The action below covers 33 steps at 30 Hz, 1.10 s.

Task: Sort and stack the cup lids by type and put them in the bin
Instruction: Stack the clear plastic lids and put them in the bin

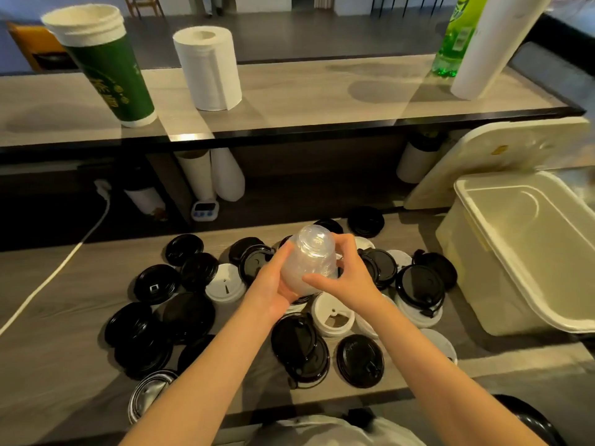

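**Item status.** A nested stack of clear dome lids (310,257) is held in the air over the mid tabletop (64,300), domes pointing far and up. It sits above the loose pile, well apart from the bin (476,262) at right.

**Grip status.** The left hand (273,284) cups the stack from the left and underneath. The right hand (349,275) wraps the right side, with its fingers (344,246) curled over the dome end and the thumb across the near wall. Both hands are grasping the stack; neither is released.

**Handling, clear stack (est.).**
- Wt: very light.
- Walls: thin and see-through, prob. flex and dent if squeezed.
- Surface: smooth, likely slippery; nested pcs may slide apart if tipped rim-down.
- Hold pt: support under the rim end and steady the dome end. Use light pressure only, no pinching mid-wall.

**Handling, remaining lids (est.).**
- Black lids (360,358) and white lids (323,304) lie scattered and overlapping on the tabletop, near and to both sides of the hands.
- They are flat, light and look stiffer at the rim than the domes.
- Take each by the rim edge. Some black ones show small plug tabs that may snag a neighbour.

**Bin.** It is open, with nothing visible inside and its cover (476,156) propped behind it. The walls look rigid, so approach from the top.
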### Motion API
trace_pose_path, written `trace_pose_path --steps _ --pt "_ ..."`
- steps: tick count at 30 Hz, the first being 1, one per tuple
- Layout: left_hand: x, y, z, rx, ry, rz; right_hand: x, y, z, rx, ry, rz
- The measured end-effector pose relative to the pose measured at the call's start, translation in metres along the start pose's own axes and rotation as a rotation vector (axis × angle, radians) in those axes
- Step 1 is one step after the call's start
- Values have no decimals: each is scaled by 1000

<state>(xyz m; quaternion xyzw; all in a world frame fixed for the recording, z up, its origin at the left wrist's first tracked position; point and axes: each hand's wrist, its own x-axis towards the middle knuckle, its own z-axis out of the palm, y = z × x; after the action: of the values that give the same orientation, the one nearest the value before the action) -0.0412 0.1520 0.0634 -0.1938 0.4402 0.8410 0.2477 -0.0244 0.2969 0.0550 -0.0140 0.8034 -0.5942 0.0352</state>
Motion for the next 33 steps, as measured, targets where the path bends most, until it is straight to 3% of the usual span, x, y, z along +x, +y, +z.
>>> trace_pose_path --steps 3,5,8,12,15,18,24,29,33 --pt "4 0 7 -14 46 35 3 7 -23 16 -87 52" --pt "9 3 3 -109 90 57 8 13 -34 -65 -48 64" --pt "12 8 -15 -171 130 129 27 26 -43 -502 -33 30" --pt "6 12 -41 -142 182 230 48 40 -30 -908 -369 -37" --pt "0 9 -59 -127 219 261 60 44 -12 -1030 -479 -9" --pt "-6 5 -70 -102 208 290 70 49 0 -1039 -491 70" --pt "-8 4 -83 -112 247 282 74 58 3 -958 -420 21" --pt "-3 1 -74 -130 259 252 70 54 -8 -642 -322 17" --pt "4 -1 -64 -104 250 214 56 34 -20 -213 -177 76"
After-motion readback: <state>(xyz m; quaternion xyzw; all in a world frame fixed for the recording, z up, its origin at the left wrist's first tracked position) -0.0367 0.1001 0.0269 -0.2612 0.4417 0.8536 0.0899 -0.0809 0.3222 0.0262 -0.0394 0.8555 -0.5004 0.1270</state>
